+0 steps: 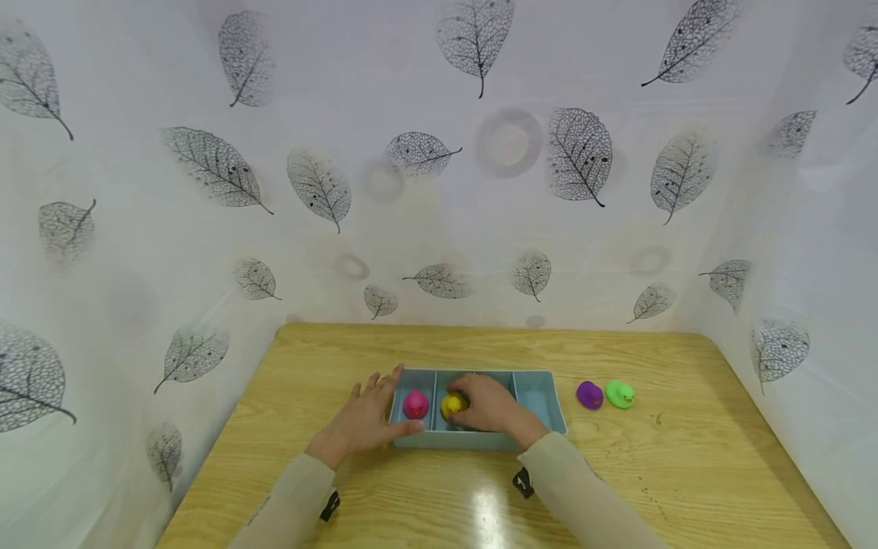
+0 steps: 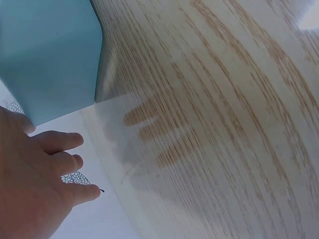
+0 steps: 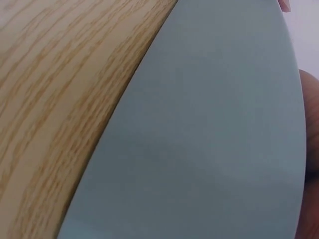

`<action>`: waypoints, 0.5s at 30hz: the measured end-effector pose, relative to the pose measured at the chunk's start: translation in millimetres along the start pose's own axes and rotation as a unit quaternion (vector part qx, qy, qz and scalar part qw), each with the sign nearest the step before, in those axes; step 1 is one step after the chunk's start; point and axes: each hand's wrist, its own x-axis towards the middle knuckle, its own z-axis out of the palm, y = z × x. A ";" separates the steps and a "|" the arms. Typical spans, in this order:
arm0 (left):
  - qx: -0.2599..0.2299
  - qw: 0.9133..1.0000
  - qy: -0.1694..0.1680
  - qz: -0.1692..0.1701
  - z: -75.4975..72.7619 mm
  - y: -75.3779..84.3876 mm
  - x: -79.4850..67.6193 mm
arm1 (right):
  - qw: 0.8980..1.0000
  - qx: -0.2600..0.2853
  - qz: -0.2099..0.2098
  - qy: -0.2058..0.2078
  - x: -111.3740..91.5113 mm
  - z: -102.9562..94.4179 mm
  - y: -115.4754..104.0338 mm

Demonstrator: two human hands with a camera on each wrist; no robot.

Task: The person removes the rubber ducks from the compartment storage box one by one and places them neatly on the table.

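Observation:
A blue-grey divided box (image 1: 473, 440) lies on the table. Its left compartment holds a pink rubber duck (image 1: 414, 404). In the middle compartment is a yellow rubber duck (image 1: 451, 405), which my right hand (image 1: 485, 404) grips from above with curled fingers; the hand covers part of it. My left hand (image 1: 370, 415) spans the box's left end, its fingers spread, with the thumb at the front rim and the index finger near the back corner. In the left wrist view, the other fingers (image 2: 67, 162) extend beside the box's end wall. The box wall (image 3: 199, 124) hides most of my right hand in its wrist view.
A purple rubber duck (image 1: 590, 395) and a green rubber duck (image 1: 620, 394) sit side by side on the wooden table (image 1: 686, 457), right of the box. A white leaf-patterned sheet (image 1: 439, 213) hangs behind the table and along both sides.

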 end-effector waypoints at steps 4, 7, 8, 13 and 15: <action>0.003 1.000 0.002 0.000 0.5 0.0 0.5 | 1.000 0.007 0.000 0.001 -0.3 -1.6 -0.4; 0.004 1.000 0.003 -0.001 0.7 0.0 0.6 | 1.000 0.023 -0.003 0.002 -0.9 -5.4 -1.4; 0.004 1.000 0.004 -0.001 0.7 0.0 0.5 | 1.000 0.028 -0.002 0.003 -1.1 -6.8 -1.4; 0.005 1.000 0.005 -0.003 1.0 -0.3 0.9 | 0.997 0.072 -0.003 0.010 -3.2 -12.7 1.5; 0.005 1.000 0.006 -0.002 1.4 -0.8 1.1 | 0.996 0.093 -0.004 0.017 -4.1 -14.5 3.8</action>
